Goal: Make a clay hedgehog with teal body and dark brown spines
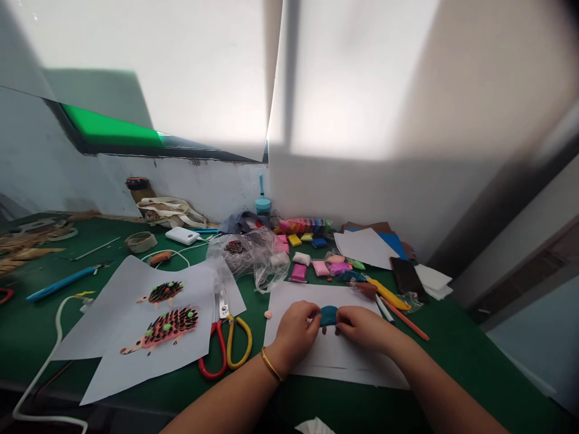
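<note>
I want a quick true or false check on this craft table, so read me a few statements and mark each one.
1. The left hand and right hand both touch the blue piece. True.
2. The gold bangle is on the right wrist. False: it is on the left wrist.
3. The scissors have one red handle and one yellow. True.
4. The larger hedgehog figure lies to the right of both hands. False: it lies to their left, beyond the scissors.
</note>
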A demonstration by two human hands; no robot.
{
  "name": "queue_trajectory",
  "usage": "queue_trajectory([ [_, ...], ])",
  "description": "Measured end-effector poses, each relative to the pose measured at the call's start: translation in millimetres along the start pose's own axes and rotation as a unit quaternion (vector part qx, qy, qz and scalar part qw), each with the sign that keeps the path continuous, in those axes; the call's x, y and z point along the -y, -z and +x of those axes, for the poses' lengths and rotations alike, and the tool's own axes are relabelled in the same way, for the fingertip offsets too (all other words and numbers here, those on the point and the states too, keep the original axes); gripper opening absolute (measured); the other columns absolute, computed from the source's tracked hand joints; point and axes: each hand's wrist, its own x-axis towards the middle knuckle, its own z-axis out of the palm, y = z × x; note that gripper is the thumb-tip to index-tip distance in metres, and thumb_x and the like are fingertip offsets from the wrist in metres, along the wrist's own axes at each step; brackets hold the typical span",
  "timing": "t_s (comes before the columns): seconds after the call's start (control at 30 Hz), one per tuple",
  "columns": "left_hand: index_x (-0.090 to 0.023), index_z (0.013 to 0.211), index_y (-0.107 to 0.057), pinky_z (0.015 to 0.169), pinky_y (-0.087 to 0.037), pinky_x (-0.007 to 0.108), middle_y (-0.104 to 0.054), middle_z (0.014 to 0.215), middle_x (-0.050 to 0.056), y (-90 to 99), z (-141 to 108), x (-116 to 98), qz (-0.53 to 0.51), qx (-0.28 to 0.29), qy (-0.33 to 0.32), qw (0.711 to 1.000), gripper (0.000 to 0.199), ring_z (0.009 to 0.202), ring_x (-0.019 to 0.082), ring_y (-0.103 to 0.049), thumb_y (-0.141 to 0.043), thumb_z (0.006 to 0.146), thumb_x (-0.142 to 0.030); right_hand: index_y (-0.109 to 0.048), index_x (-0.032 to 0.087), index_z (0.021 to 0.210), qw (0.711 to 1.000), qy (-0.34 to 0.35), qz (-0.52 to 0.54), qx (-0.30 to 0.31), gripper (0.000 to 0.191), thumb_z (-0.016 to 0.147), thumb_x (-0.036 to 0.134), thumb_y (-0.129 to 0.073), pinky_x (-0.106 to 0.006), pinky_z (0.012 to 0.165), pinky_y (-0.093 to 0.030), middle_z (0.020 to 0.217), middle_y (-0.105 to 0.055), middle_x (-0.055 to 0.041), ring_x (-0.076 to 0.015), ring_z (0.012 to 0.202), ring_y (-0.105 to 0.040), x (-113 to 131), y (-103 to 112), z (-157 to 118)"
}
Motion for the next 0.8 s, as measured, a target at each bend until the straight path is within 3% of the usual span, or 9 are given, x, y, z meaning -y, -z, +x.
queue_trajectory([
  [0.2, -0.02, 0.089, -0.068, 0.079, -0.044, 0.032, -0.065, 0.089, 0.005, -1.0, -1, -3, 0.013, 0.014, -0.039, 0.999, 0.011, 0.087, 0.02, -0.058, -0.058, 0.086, -0.017, -0.068, 0.024, 0.079, 0.994, -0.042, -0.1, -0.03, 0.007, 0.078, 0.026, -0.061, -0.025, 0.054, -0.03, 0.079, -0.071, -0.003, -0.0198, 0.069, -0.061, -2, -5, 2],
  [0.33, -0.023, 0.088, -0.07, 0.08, -0.043, 0.034, -0.064, 0.096, 0.005, -2.6, -5, -6, 0.057, 0.035, -0.091, 0.994, 0.009, 0.091, 0.021, -0.057, -0.064, 0.083, -0.018, -0.068, 0.024, 0.083, 0.996, -0.036, -0.083, -0.023, 0.016, 0.086, 0.028, -0.052, -0.027, 0.063, -0.036, 0.086, -0.071, -0.0039, -0.0213, 0.079, -0.062, -5, -6, -3],
  [0.53, -0.024, 0.092, -0.07, 0.084, -0.041, 0.036, -0.062, 0.099, 0.003, -4.6, -7, -6, 0.105, 0.057, -0.099, 0.988, 0.015, 0.094, 0.021, -0.055, -0.073, 0.077, -0.021, -0.066, 0.022, 0.087, 0.999, -0.046, -0.028, 0.001, 0.021, 0.089, 0.03, -0.047, -0.027, 0.07, -0.041, 0.093, -0.072, -0.0041, -0.0199, 0.085, -0.063, -5, -3, -8],
  [0.8, -0.031, 0.102, -0.07, 0.086, -0.036, 0.037, -0.061, 0.101, 0.002, -10.7, -11, -4, 0.171, 0.089, -0.186, 0.963, 0.02, 0.096, 0.02, -0.052, -0.066, 0.084, -0.022, -0.068, 0.022, 0.088, 0.987, -0.071, -0.142, 0.025, 0.015, 0.082, 0.029, -0.056, -0.027, 0.062, -0.033, 0.089, -0.071, -0.0037, -0.0206, 0.081, -0.061, 4, -2, 2],
])
